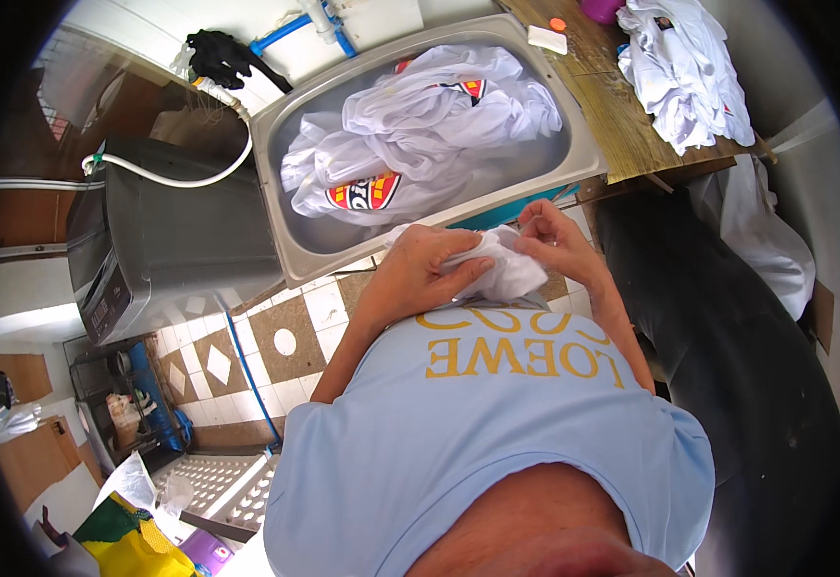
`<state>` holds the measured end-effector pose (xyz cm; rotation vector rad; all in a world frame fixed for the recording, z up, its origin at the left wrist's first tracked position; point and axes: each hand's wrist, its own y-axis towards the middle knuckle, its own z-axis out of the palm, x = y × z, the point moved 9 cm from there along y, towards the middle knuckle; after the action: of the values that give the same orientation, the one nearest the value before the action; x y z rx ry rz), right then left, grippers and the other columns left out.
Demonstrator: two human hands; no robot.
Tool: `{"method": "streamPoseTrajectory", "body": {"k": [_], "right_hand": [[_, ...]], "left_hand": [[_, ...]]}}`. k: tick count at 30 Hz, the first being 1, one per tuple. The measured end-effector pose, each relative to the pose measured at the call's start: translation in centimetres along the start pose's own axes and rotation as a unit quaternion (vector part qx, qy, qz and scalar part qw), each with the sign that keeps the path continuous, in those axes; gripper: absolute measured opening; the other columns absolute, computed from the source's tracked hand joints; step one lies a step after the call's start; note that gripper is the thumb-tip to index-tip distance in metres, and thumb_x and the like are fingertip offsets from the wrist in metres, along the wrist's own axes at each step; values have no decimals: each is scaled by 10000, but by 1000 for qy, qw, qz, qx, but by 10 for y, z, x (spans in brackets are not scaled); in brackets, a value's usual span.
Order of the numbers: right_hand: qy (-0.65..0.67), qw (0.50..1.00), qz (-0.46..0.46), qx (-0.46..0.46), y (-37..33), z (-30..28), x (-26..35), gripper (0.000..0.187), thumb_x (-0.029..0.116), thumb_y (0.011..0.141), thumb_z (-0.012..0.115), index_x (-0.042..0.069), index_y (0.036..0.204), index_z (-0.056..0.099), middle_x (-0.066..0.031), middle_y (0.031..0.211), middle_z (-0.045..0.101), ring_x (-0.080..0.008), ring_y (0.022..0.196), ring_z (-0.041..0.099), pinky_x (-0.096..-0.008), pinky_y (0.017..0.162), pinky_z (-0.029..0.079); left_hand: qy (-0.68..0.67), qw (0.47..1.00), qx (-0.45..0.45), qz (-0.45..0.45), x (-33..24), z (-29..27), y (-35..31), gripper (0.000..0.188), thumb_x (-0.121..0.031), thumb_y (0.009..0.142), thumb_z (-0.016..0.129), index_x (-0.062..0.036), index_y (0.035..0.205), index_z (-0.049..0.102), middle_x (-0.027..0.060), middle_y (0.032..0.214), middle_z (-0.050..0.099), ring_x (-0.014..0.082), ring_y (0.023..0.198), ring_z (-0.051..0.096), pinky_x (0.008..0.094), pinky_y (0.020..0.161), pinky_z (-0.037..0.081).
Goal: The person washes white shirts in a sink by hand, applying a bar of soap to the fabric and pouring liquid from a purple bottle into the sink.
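A bunched white cloth point(513, 274), probably a garment, is held close in front of my body, at the near edge of the sink. My left hand point(428, 272) is closed round its left side, thumb lying across the top. On the other side my right hand point(556, 242) has its fingers bent in a pinch at the cloth's edge. Just beyond, wet white garments point(430, 135) with red, yellow and black prints lie heaped in the water of a grey sink point(585, 162).
A dark grey box-shaped appliance point(185, 226) with a white hose point(170, 181) stands left of the sink. More white garments point(684, 87) are piled on the wooden counter point(588, 101) at right. Below it hangs a black covering point(718, 327). A blue hose point(247, 370) crosses the tiled floor.
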<state>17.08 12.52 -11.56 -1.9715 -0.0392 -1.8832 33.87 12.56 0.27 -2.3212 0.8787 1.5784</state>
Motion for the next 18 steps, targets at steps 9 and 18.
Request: {"method": "streamPoseTrajectory", "body": {"k": [9, 18], "right_hand": [[-212, 976, 1, 52, 34, 38, -34, 353, 203, 756, 669, 9, 1043, 602, -81, 699, 584, -136, 647, 553, -277, 594, 439], [-42, 994, -48, -91, 20, 15, -41, 105, 59, 802, 631, 31, 891, 582, 33, 748, 570, -45, 671, 509, -215, 605, 411]], "left_hand": [[59, 997, -34, 26, -8, -27, -20, 186, -126, 786, 718, 10, 888, 644, 177, 708, 604, 339, 586, 567, 349, 522, 430], [29, 999, -10, -9, 9, -52, -39, 204, -129, 794, 710, 9, 938, 665, 177, 728, 620, 323, 583, 579, 325, 546, 445]]}}
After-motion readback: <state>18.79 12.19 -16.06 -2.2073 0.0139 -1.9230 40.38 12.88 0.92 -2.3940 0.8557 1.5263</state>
